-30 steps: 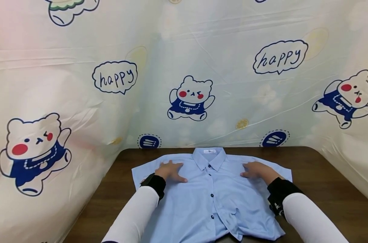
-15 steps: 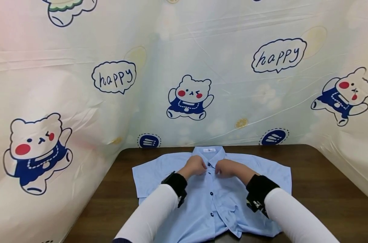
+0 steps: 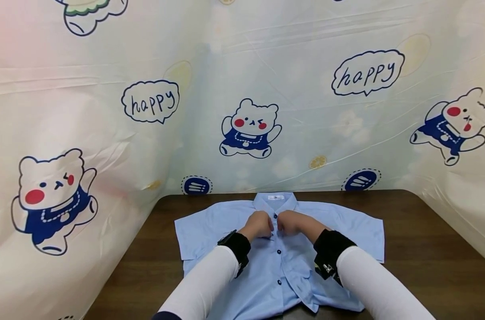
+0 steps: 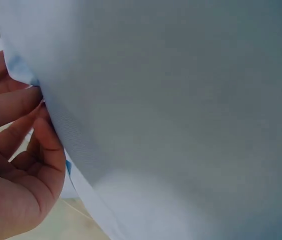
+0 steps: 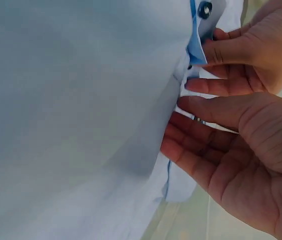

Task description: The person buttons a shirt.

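A light blue short-sleeved shirt (image 3: 226,213) lies front up on the table, collar at the far edge. Below the collar, my left hand (image 3: 259,224) pinches the button placket. Right beside it, my right hand (image 3: 289,222) grips the facing edge of the same placket between thumb and fingers. In the right wrist view a dark button (image 5: 204,10) shows above both hands. Fabric fills most of the left wrist view, where the left hand (image 4: 23,170) holds the cloth edge at the left. The knuckles hide the exact pinch points in the head view.
The brown wooden table (image 3: 138,271) extends to both sides of the shirt. Behind it hangs a pale curtain (image 3: 298,142) printed with bears. A shirt front corner (image 3: 308,300) lies folded near the table's near side. Dark buttons (image 3: 279,252) run down the middle.
Both hands have moved inward from the shirt's chest sides to the placket. Over the last half second they have shifted slightly down it, fingers now curled on the cloth.
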Available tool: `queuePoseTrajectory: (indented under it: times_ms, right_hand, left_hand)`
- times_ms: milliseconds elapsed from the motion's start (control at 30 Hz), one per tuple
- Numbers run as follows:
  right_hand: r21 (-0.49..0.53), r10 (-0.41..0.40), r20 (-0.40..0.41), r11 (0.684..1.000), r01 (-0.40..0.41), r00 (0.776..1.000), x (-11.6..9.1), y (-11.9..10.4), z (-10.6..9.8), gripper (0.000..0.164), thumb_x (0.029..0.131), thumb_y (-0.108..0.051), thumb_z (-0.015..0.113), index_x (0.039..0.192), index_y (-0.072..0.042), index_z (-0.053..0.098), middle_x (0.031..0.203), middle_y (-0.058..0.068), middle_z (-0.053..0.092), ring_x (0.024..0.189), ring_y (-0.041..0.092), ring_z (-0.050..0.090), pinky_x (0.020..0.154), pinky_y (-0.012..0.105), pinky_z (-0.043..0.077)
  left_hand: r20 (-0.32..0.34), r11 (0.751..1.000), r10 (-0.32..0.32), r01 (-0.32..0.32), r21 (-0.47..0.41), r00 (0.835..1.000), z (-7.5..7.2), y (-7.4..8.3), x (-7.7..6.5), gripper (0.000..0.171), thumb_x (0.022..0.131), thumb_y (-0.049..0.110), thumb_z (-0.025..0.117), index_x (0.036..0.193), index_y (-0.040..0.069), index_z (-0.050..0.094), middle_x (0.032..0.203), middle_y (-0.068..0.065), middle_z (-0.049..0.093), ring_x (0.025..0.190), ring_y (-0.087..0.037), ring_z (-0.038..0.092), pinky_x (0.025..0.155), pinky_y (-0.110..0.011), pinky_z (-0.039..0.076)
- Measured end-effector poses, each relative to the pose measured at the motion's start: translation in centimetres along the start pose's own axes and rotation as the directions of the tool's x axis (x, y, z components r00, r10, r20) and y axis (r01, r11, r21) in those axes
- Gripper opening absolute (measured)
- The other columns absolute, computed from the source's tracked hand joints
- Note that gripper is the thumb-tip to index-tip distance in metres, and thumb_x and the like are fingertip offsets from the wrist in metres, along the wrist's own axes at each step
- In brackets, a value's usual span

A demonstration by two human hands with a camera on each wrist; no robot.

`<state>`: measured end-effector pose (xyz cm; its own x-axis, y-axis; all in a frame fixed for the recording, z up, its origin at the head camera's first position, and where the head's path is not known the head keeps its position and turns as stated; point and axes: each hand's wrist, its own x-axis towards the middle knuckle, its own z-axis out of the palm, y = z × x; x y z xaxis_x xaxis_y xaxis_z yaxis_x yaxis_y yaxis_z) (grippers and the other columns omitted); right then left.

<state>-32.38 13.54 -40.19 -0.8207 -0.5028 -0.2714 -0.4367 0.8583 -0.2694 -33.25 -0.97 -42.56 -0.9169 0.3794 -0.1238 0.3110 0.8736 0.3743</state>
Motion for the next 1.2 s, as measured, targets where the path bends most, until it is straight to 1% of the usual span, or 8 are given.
queuePoseTrajectory:
  times_ms: [133,267,500,733,933,1067,1133,1200]
  right_hand:
    - [-0.066,0.015,-0.043,0.998,-0.018,0.999,0.8,-0.6,0.5,0.012,0.090,-0.005,0.065,0.079,-0.005,0.061,0.072,0.004,0.057,0.068,0.019,0.051,0.070,0.038,0.047]
    - [-0.096,0.074,-0.054,0.992,-0.079,0.996,1.1,-1.3,0.9,0.014,0.085,-0.009,0.072,0.080,-0.007,0.059,0.074,0.003,0.056,0.069,0.018,0.051,0.073,0.038,0.048]
    - [-0.100,0.172,-0.027,0.980,-0.174,0.985,1.4,-2.2,1.3,0.015,0.083,-0.010,0.073,0.076,-0.011,0.060,0.073,0.001,0.056,0.070,0.019,0.053,0.071,0.035,0.046]
    - [-0.146,0.178,-0.066,0.972,-0.186,0.982,1.6,-2.8,1.3,0.015,0.085,-0.010,0.071,0.076,-0.012,0.059,0.072,0.002,0.055,0.068,0.019,0.052,0.066,0.033,0.046]
    - [-0.025,0.270,-0.111,0.961,-0.275,0.956,0.6,-2.9,-0.2,0.016,0.084,-0.009,0.071,0.076,-0.007,0.057,0.067,0.004,0.055,0.058,0.018,0.052,0.052,0.028,0.042]
    - [0.215,0.345,-0.076,0.922,-0.323,0.935,-0.1,-2.3,-1.2,0.014,0.085,-0.008,0.069,0.073,-0.004,0.062,0.063,0.006,0.059,0.052,0.017,0.057,0.048,0.024,0.046]
    - [0.348,0.369,-0.063,0.879,-0.326,0.927,-0.4,-2.0,-1.3,0.014,0.086,-0.007,0.068,0.073,-0.003,0.065,0.064,0.007,0.060,0.054,0.018,0.059,0.051,0.024,0.049]
    - [0.468,0.386,-0.051,0.824,-0.319,0.921,-0.8,-1.8,-1.2,0.013,0.087,-0.006,0.067,0.074,-0.002,0.066,0.066,0.008,0.060,0.058,0.019,0.060,0.056,0.026,0.052]
  left_hand:
    - [-0.045,0.998,0.052,-0.051,0.021,0.998,0.2,-0.3,-0.2,0.034,0.079,0.010,0.073,0.052,0.014,0.053,0.052,0.005,0.044,0.053,-0.013,0.043,0.052,-0.025,0.036]
    - [-0.041,0.996,0.019,-0.023,-0.087,0.999,0.2,-0.2,-0.2,0.042,0.079,0.009,0.072,0.048,0.015,0.045,0.047,0.005,0.038,0.047,-0.011,0.040,0.047,-0.023,0.032]
    - [-0.004,0.968,-0.096,0.093,-0.233,0.995,-0.1,0.2,-0.6,0.023,0.076,0.006,0.078,0.058,0.007,0.064,0.051,0.002,0.053,0.047,-0.012,0.050,0.048,-0.022,0.040]
    - [0.008,0.938,-0.168,0.163,-0.306,0.986,-0.1,0.2,-0.7,0.009,0.077,0.005,0.077,0.071,0.002,0.070,0.063,-0.004,0.060,0.052,-0.015,0.057,0.051,-0.024,0.047]
    - [-0.021,0.915,-0.179,0.158,-0.370,0.984,-0.4,-0.1,-1.0,0.015,0.075,0.007,0.079,0.062,0.003,0.072,0.055,-0.002,0.061,0.050,-0.013,0.056,0.049,-0.023,0.044]
    - [-0.016,0.862,-0.217,0.184,-0.472,0.976,-0.6,-0.4,-0.8,0.015,0.072,0.008,0.080,0.062,0.004,0.072,0.055,-0.001,0.061,0.050,-0.012,0.055,0.048,-0.023,0.045]
    - [0.020,0.798,-0.259,0.225,-0.560,0.966,-0.6,-0.5,-0.8,0.013,0.073,0.007,0.080,0.063,0.004,0.071,0.057,-0.001,0.062,0.050,-0.011,0.058,0.050,-0.022,0.048]
    - [0.061,0.702,-0.288,0.254,-0.665,0.956,-0.5,-0.4,-1.0,0.015,0.074,0.003,0.078,0.063,0.003,0.068,0.057,-0.002,0.062,0.049,-0.010,0.059,0.049,-0.021,0.050]
